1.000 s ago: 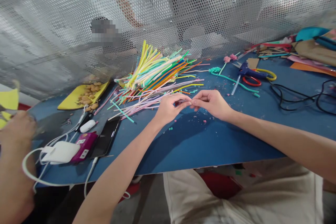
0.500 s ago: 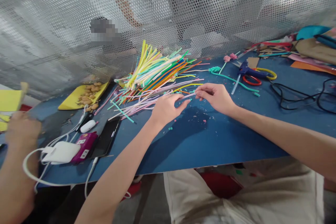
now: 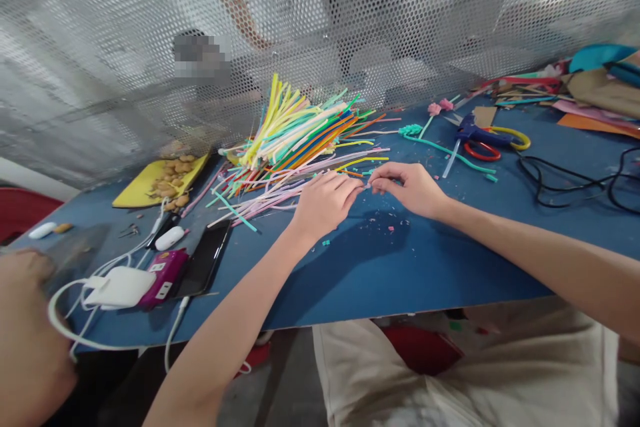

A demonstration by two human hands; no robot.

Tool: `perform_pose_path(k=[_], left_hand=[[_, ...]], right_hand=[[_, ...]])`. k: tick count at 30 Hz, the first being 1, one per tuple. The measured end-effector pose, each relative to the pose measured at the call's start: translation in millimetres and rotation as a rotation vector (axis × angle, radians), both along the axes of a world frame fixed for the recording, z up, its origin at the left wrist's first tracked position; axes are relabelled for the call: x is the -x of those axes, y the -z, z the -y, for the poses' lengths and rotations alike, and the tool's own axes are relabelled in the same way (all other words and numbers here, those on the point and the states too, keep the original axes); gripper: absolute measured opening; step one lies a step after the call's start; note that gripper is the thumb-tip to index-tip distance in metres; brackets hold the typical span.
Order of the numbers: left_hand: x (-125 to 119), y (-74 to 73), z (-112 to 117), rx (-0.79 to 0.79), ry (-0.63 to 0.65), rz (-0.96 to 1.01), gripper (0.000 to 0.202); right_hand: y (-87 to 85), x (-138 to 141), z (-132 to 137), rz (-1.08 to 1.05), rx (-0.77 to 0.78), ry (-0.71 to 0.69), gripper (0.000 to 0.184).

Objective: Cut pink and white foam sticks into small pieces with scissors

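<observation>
We see the left hand [image 3: 324, 205] and right hand [image 3: 409, 188] pinching a thin pale-lilac strip [image 3: 367, 185], mostly hidden between them, above the flat blue tabletop [image 3: 370, 283], beside a multicoloured heap of slender sticks [image 3: 305, 137].

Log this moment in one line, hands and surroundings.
right hand: pinching pale piece, mostly hidden | left hand: close alongside | beyond: colored stems | rightward: glue gun, scissors
</observation>
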State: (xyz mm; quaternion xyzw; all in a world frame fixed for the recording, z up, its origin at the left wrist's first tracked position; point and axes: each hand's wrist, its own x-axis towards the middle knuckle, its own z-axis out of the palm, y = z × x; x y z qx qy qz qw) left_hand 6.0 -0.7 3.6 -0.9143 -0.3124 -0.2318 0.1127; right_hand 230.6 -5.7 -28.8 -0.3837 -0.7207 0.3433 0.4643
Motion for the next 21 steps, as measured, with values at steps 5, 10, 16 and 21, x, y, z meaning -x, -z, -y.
perform_pose_path(k=[5, 10, 16, 21], left_hand=[[0, 3.7, -2, 0.058, -0.001, 0.048, 0.029], [0, 2.1, 2, 0.223, 0.006, 0.134, 0.026], [-4, -5.1, 10, 0.386, 0.028, 0.244, 0.027], [-4, -6.8, 12, 0.506, 0.017, 0.278, 0.028]], right_hand=[[-1.5, -2, 2, 0.072, -0.081, 0.029, 0.021], [-4.0, -5, 4, 0.208, -0.327, 0.008, 0.023], [-2.3, -9, 1, 0.371, -0.703, 0.159, 0.013], [-3.4, -14, -1, 0.473, -0.917, 0.217, 0.011]])
